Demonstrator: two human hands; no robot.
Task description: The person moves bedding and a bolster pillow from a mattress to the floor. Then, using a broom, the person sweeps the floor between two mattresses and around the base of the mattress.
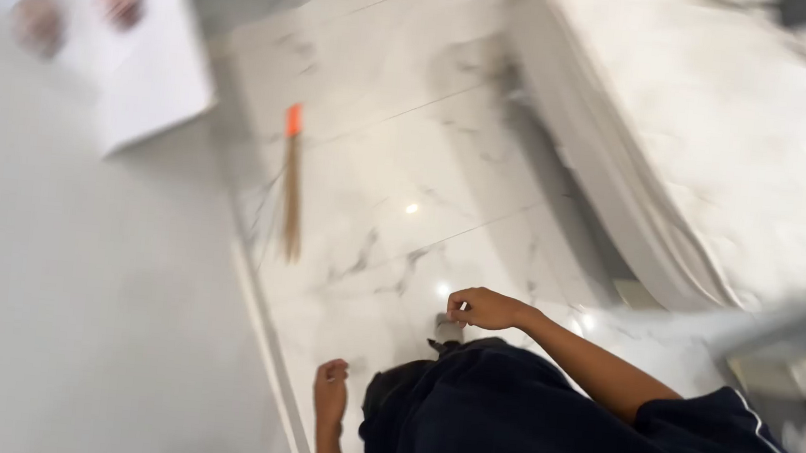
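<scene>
The view is blurred and looks down my body, which is in dark navy clothing (522, 422). My right hand (483, 308) hovers in front of my waist with its fingers curled together, and nothing shows in it. A small grey thing (449, 331) sits just below it; I cannot tell what it is. My left hand (330, 393) hangs lower left beside a white wall edge, fingers loosely closed and empty. Both hands are over a white marble floor (399, 158).
A thin broom-like stick with an orange end (292, 183) leans by the white wall (75, 305) on the left. A white box with reddish patches (100, 25) is at the upper left. A pale marble-topped block (722, 138) fills the right side.
</scene>
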